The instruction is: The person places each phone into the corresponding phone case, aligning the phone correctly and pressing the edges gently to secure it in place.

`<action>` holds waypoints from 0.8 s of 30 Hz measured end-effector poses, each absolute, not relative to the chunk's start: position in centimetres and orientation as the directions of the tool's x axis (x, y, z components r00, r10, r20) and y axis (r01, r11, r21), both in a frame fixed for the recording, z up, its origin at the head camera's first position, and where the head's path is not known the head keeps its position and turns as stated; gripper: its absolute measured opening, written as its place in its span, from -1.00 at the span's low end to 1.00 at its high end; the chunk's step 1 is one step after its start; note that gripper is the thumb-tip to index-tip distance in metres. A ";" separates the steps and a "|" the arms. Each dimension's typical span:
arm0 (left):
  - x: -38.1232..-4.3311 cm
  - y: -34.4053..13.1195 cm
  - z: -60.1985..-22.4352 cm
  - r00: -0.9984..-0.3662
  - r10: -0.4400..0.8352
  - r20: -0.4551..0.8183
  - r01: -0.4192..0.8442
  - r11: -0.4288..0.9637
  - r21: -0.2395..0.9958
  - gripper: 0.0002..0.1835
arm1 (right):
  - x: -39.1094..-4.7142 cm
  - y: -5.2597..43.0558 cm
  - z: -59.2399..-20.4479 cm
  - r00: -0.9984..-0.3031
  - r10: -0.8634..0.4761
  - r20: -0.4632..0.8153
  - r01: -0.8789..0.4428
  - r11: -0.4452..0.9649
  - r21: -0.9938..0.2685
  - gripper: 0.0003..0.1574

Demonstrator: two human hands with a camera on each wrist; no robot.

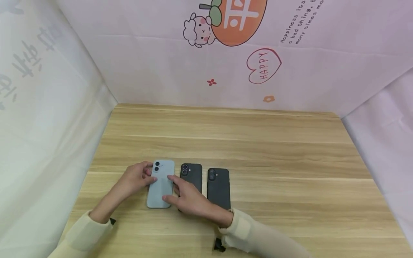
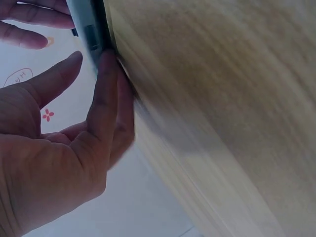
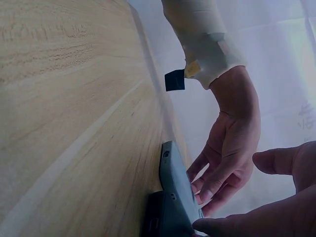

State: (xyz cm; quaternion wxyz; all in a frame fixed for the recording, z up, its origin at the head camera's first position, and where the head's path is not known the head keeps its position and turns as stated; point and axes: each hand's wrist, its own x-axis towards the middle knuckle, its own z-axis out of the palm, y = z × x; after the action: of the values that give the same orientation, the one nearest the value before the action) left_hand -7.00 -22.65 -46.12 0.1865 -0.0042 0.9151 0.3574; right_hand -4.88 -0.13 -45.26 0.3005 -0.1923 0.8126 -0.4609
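A light blue phone case (image 1: pixel 163 190) with a camera cutout lies back side up on the wooden table. My left hand (image 1: pixel 137 177) is at its left edge; in the left wrist view, fingertips (image 2: pixel 106 61) touch the side while the thumb (image 2: pixel 69 69) stays off the back. From the right comes my right hand (image 1: pixel 190 199), its fingers extended near the right edge. The right wrist view shows its thumb raised apart from the phone's back. Beside it are a black phone (image 1: pixel 193 177), partly hidden by my right hand, and another black phone (image 1: pixel 219 190).
The wooden table (image 1: pixel 284 172) extends to the right of and behind the phones. White printed cloth (image 1: pixel 155 71) stands along its back, and plain cloth hangs at both sides. Black tabs (image 1: pixel 219 245) hang from the sleeve cuffs.
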 end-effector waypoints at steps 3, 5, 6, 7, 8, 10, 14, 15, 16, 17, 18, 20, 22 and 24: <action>-7.0 -22.6 -46.0 -0.931 0.122 -0.344 -0.140 0.750 0.647 -0.40 | -4.9 -0.1 -45.3 -0.747 -0.588 -0.310 -0.029 0.495 -0.869 -0.13; -7.0 -22.6 -45.9 -0.931 0.121 -0.344 -0.142 0.748 0.648 -0.41 | -4.8 -0.1 -45.3 -0.745 -0.589 -0.313 -0.023 0.492 -0.870 -0.14; -7.0 -22.6 -46.0 -0.931 0.120 -0.344 -0.144 0.746 0.650 -0.42 | -4.8 0.0 -45.3 -0.742 -0.591 -0.315 -0.016 0.486 -0.874 -0.14; -6.9 -22.6 -46.0 -0.931 0.120 -0.345 -0.145 0.745 0.652 -0.42 | -4.8 0.0 -45.3 -0.742 -0.592 -0.315 -0.013 0.482 -0.876 -0.15; -6.9 -22.6 -46.0 -0.931 0.120 -0.345 -0.147 0.742 0.654 -0.43 | -4.8 0.0 -45.3 -0.738 -0.595 -0.319 -0.002 0.474 -0.880 -0.15; -6.8 -22.6 -46.1 -0.931 0.116 -0.347 -0.153 0.738 0.658 -0.44 | -4.9 0.2 -45.4 -0.737 -0.595 -0.321 0.009 0.466 -0.885 -0.17; -6.7 -22.6 -46.1 -0.931 0.104 -0.351 -0.167 0.731 0.661 -0.44 | -4.9 0.6 -45.4 -0.730 -0.600 -0.327 0.060 0.420 -0.906 -0.20; -6.7 -22.6 -46.1 -0.931 0.103 -0.351 -0.169 0.730 0.662 -0.44 | -5.0 0.8 -45.4 -0.728 -0.603 -0.325 0.073 0.403 -0.912 -0.21; -6.7 -22.5 -46.1 -0.932 0.103 -0.347 -0.165 0.732 0.661 -0.45 | -5.0 1.1 -45.4 -0.727 -0.606 -0.323 0.084 0.389 -0.918 -0.21; -6.7 -22.5 -46.2 -0.933 0.106 -0.345 -0.160 0.735 0.659 -0.45 | -5.2 1.4 -45.3 -0.724 -0.611 -0.320 0.091 0.375 -0.922 -0.22; -6.7 -22.5 -46.2 -0.934 0.110 -0.340 -0.153 0.737 0.658 -0.45 | -5.3 1.7 -45.3 -0.722 -0.615 -0.317 0.094 0.366 -0.926 -0.23; -6.7 -22.4 -46.1 -0.937 0.114 -0.330 -0.137 0.750 0.648 -0.45 | -5.7 2.5 -45.1 -0.718 -0.625 -0.308 0.081 0.363 -0.928 -0.25; -6.6 -22.3 -46.0 -0.940 0.118 -0.321 -0.121 0.763 0.635 -0.44 | -6.1 3.5 -44.8 -0.717 -0.632 -0.294 0.041 0.384 -0.923 -0.26; -6.6 -22.2 -45.7 -0.942 0.118 -0.315 -0.110 0.775 0.622 -0.42 | -6.5 4.5 -44.4 -0.723 -0.637 -0.267 -0.023 0.408 -0.913 -0.27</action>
State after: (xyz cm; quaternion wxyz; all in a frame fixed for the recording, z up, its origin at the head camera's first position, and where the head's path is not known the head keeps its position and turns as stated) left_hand -6.56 -22.15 -45.69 0.1706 0.0021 0.9266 0.3351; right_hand -6.49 4.50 -44.44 0.3067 -0.2113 0.7811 -0.5013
